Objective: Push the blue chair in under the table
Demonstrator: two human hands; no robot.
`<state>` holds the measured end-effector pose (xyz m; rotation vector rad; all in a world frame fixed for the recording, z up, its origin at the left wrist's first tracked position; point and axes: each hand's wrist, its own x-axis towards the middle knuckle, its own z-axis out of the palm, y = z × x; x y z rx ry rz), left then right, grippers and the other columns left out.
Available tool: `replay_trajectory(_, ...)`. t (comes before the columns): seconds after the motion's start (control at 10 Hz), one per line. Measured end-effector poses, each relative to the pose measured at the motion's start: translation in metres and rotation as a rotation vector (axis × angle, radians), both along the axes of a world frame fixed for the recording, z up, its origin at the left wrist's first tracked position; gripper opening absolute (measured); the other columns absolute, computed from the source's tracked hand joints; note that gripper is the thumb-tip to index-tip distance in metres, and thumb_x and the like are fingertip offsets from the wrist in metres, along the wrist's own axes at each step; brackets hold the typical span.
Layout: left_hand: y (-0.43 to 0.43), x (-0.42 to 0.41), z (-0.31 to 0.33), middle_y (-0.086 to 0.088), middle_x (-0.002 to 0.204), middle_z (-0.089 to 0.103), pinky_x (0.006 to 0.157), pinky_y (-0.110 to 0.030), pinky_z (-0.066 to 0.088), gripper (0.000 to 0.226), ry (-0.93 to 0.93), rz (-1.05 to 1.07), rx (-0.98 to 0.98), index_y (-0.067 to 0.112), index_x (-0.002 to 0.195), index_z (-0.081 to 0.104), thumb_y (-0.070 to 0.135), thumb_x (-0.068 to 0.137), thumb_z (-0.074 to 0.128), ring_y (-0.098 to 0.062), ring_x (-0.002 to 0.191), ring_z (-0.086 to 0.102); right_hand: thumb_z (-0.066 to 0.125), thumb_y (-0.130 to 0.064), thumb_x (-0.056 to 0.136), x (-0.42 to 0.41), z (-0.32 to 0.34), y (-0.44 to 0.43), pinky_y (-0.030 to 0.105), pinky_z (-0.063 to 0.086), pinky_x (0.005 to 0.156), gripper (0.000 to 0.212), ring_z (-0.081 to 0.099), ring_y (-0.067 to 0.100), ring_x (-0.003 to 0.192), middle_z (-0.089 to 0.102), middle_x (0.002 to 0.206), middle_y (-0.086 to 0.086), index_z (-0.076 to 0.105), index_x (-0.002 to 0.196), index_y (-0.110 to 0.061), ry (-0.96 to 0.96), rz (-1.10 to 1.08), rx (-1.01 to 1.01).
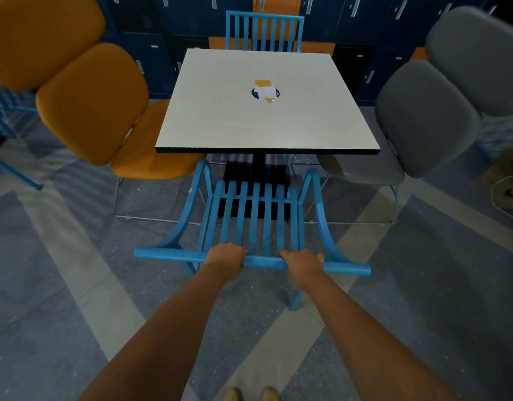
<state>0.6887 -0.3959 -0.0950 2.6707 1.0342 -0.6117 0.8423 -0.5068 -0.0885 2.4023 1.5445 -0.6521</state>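
While the blue chair [251, 224] sits mid-frame before the bench [220, 117], the left hand [225, 257] and right hand [303, 266] have fingers clamped on its top bar.

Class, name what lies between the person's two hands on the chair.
A bare stretch of the blue chair top rail, between left hand and right hand, head view.

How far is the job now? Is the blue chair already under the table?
Done: both hands, left hand and right hand, grip the blue chair by its top rail. In hand: the push. Left: its front is only at the table edge, the seat mostly outside.
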Motion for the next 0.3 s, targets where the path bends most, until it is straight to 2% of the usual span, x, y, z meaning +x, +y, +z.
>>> replay_trajectory(0.1,0.002,0.0,0.001,-0.005,0.111,0.068,0.092,-0.04,0.052,0.031,0.013,0.007,-0.025,0.022,0.125,0.059,0.024,0.095,0.05,-0.024,0.104,0.063,0.051,-0.003,0.087,0.001,0.003,-0.002,0.057,0.029,0.101,0.044,0.05,0.029,0.115,0.06,0.115,0.005,0.049,0.124,-0.027,0.031,0.003,-0.009)
replay_trajectory(0.2,0.007,0.001,0.004,-0.003,0.115,0.066,0.092,-0.04,0.051,0.045,0.013,0.02,-0.11,0.025,0.126,0.057,0.046,0.087,0.058,-0.023,0.105,0.061,0.059,-0.036,0.086,0.008,0.007,-0.002,0.053,0.032,0.101,0.042,0.049,0.031,0.121,0.056,0.123,0.005,0.048,0.126,-0.025,0.167,0.008,0.025)
replay_trajectory(0.3,0.013,0.001,0.008,-0.006,0.149,0.043,0.111,-0.048,0.034,0.086,0.049,0.075,-0.243,0.026,0.146,0.037,0.071,0.074,0.055,-0.028,0.135,0.041,0.062,-0.073,0.069,0.017,0.015,-0.003,0.054,0.026,0.114,0.1,0.029,0.031,0.142,0.028,0.156,0.006,0.023,0.149,-0.028,0.451,-0.18,0.004)
